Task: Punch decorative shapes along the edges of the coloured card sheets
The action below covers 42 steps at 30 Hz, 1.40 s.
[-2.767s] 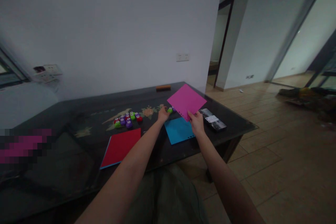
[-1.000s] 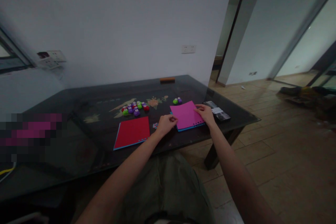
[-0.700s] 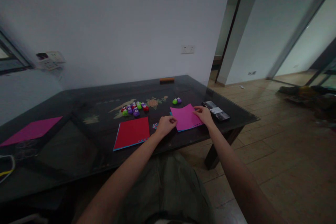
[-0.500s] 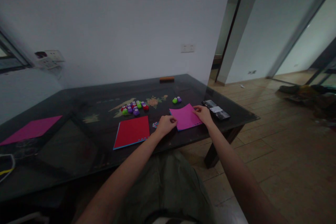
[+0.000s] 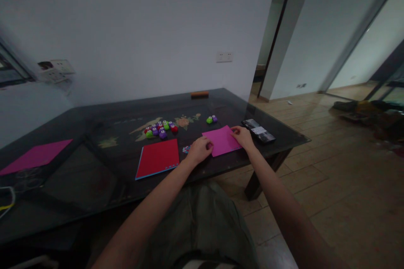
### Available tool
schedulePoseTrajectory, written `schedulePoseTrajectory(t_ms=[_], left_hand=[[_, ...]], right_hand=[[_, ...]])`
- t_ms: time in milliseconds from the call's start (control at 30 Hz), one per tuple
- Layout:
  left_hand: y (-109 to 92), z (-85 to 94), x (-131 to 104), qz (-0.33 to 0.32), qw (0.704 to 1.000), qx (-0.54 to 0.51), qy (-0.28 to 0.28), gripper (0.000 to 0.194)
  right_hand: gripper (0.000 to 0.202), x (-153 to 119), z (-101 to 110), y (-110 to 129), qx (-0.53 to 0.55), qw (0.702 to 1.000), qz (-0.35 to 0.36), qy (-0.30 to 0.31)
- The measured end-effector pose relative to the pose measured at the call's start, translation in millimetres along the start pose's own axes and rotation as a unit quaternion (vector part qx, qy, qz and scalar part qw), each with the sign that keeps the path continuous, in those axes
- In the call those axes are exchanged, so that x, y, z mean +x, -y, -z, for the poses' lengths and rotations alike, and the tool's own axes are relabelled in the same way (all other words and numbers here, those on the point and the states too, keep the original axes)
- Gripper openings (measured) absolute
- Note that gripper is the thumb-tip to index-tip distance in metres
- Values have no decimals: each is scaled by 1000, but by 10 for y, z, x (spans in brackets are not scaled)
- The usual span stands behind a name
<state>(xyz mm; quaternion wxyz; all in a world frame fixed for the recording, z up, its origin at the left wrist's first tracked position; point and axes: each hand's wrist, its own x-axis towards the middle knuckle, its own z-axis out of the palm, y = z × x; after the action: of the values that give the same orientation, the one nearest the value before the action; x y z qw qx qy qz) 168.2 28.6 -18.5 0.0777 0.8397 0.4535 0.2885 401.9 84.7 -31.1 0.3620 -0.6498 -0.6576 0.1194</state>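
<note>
A pink sheet (image 5: 222, 141) lies near the table's front edge, between my two hands. My left hand (image 5: 200, 150) has its fingers curled together at the sheet's left edge, pinching it. At the right edge, my right hand (image 5: 242, 136) pinches the same sheet between thumb and fingers. Left of my left hand lies a red sheet (image 5: 158, 157) with a blue edge showing beneath it. Small colored bits (image 5: 186, 149) sit beside my left hand, partly hidden by it.
Several red, green and purple toys with eyes (image 5: 160, 128) cluster behind the red sheet. Two more (image 5: 211, 119) stand behind the pink one. A black package (image 5: 259, 130) lies right, another pink sheet (image 5: 39, 155) far left, and a brown block (image 5: 199, 94) at the back.
The pink sheet's lower edge has shifted slightly and now covers most of the blue and the dark marks along it. Both hands stay at its sides. The view has shifted slightly.
</note>
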Motion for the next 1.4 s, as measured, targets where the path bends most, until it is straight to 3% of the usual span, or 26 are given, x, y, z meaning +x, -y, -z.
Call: schedulePoseTrajectory(t_ms=[133,267,633,1400], left_hand=[[22,-26,3,-28,999,11,-30,19],[39,-49,-7,-44,999,8,-15,25],[-27,-3,-37,9,999,18,45,32],[-10,-22,-30,12,998,19,58,35]], right_hand=[[25,-1,1,0,-4,1000,-3,3],[25,0,-4,-7,-11,1000,-4,-1],[28,-8,1,-17,-16,1000,-13,-3],[30,-2,45,-8,-14,1000,-17,4]])
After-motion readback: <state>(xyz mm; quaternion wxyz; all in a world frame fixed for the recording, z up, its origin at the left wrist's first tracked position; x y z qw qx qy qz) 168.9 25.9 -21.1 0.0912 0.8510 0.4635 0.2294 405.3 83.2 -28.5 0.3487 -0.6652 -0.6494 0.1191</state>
